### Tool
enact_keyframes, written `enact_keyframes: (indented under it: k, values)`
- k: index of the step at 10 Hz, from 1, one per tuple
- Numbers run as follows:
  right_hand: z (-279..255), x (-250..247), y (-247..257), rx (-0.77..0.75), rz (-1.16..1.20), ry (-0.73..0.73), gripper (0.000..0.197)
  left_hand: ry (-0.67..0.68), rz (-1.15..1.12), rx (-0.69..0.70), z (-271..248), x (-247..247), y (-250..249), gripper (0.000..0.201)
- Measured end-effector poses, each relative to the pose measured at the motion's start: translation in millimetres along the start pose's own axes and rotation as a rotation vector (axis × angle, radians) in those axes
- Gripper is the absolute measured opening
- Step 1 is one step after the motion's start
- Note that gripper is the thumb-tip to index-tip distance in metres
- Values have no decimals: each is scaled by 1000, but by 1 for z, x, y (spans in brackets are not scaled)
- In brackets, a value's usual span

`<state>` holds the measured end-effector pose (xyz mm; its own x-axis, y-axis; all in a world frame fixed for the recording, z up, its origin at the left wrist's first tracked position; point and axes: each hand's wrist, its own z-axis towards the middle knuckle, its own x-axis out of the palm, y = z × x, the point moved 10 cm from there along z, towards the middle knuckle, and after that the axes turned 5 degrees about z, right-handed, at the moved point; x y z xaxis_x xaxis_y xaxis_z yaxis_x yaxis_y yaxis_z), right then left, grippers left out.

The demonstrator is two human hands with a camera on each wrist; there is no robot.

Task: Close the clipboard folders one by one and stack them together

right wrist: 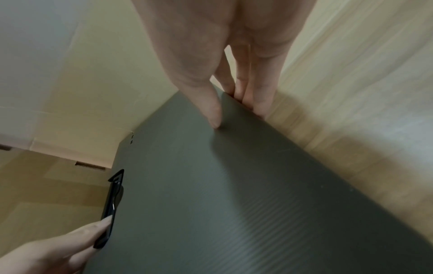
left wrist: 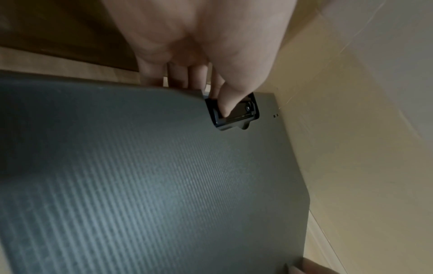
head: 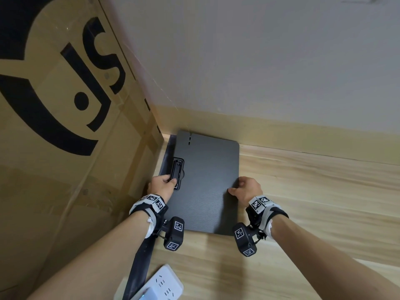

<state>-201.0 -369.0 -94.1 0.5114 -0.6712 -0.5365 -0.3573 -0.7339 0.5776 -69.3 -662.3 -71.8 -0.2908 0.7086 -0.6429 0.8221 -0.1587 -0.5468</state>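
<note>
Hands first: our left hand (head: 161, 184) grips the clipboard folder (head: 205, 182) at its left edge, thumb on the black clip (head: 178, 173), fingers curled under the edge. Our right hand (head: 246, 189) pinches the right edge, thumb flat on the ribbed cover, fingers tucked beneath.

Folder: dark grey, closed, lying on the wooden surface (head: 303, 202). Long axis runs away from us toward the wall (head: 259, 61); clip sits on the left long side, two small holes near the far left corner.

Edges and room: far end is close to the pale baseboard (head: 281, 133). Left side is close beside a large cardboard box (head: 65, 126). Open wood to the right and toward us. White power strip (head: 160, 282) lies near our left forearm.
</note>
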Motion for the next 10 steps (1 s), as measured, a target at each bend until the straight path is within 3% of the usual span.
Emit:
enact_keyframes:
  k: [2, 3, 4, 5, 6, 8, 9, 10]
  values:
    - [2, 2, -1, -13, 61, 1, 35, -17, 21, 14, 5, -1, 0, 36]
    - [-2, 0, 2, -18, 83, -3, 40, -46, 36, 22, 7, -1, 3, 11]
    - [-3, 1, 2, -17, 98, 0, 40, -57, 47, 31, 5, -1, 2, 28]
    - [-5, 3, 4, -22, 106, 21, 35, -38, 53, 27, 3, -2, 0, 13]
    - [-6, 4, 4, -27, 133, 39, 38, -34, 72, 22, 6, -2, 2, 32]
    - [-4, -2, -8, -31, 243, 88, 52, -10, 110, 20, -1, 3, -10, 44]
    - [-9, -20, -23, -41, 246, 31, 43, -54, 145, 59, -15, 6, -22, 55]
    - [-13, -43, -43, -59, 299, -44, 34, -187, 232, 207, -36, 5, -49, 62]
